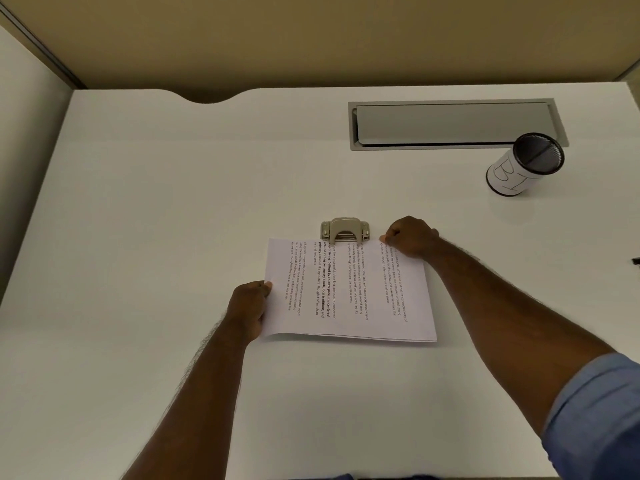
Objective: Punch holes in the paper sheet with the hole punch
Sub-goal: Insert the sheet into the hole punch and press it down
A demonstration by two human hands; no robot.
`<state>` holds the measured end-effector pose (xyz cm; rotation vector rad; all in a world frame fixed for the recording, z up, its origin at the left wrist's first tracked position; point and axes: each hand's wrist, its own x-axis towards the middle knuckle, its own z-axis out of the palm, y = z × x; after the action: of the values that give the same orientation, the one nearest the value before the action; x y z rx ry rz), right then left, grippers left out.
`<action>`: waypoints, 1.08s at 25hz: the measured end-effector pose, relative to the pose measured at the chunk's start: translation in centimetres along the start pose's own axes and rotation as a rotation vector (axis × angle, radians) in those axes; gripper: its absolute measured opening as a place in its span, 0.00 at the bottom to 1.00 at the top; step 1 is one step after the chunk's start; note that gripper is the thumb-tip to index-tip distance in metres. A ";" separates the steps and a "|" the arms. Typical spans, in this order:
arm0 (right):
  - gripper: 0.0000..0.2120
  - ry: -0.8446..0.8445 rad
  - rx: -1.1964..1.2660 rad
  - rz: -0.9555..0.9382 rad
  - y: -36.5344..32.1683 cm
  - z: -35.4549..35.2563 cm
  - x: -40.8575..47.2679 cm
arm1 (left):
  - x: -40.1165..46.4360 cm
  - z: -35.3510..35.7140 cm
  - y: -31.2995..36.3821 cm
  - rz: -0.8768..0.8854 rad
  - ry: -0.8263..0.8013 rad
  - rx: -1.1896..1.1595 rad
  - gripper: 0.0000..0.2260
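Both hands (pixel 248 306) hold paper (pixel 349 292) at punch (pixel 345 230)

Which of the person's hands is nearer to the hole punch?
Right. The right hand pinches the paper sheet at its far corner, just beside the hole punch; the left hand holds the sheet's near-left edge, farther away.

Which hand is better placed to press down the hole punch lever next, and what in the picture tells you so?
Probably the right hand. It grips the paper sheet at its far corner, right beside the hole punch. The left hand holds the sheet's near left edge, farther away, and can steady it.
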<state>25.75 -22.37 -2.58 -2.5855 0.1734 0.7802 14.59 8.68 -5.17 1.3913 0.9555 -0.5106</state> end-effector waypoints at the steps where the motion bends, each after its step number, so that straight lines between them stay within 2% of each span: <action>1: 0.13 0.005 0.004 0.002 0.0 0.1 0.0 | 0.1 0.0 -0.1 -0.001 -0.001 0.004 0.07; 4: 0.13 0.038 -0.003 -0.018 0.0 0.2 -0.1 | 0.0 -0.1 0.0 0.002 -0.008 0.007 0.07; 7: 0.12 0.102 0.013 -0.122 0.1 0.2 -0.6 | 0.2 -0.4 0.0 0.004 -0.009 0.033 0.09; 10: 0.23 0.006 -0.015 -0.252 0.1 -0.1 -0.8 | 0.3 -0.4 0.0 0.006 0.007 0.056 0.08; 13: 0.25 -0.077 -0.093 -0.310 0.1 -0.3 -0.1 | 0.4 -0.3 0.1 0.016 0.026 0.074 0.08; 17: 0.23 -0.098 -0.108 -0.333 -0.1 -0.7 0.7 | 0.6 -0.6 0.2 0.013 0.035 0.103 0.11; 27: 0.22 -0.033 -0.055 -0.311 -0.1 0.0 1.2 | 1.5 -0.6 0.2 0.063 0.067 0.123 0.09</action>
<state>26.79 -22.32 -3.18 -2.5613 -0.2579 0.7183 15.43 9.59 -6.17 1.5525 0.9438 -0.4844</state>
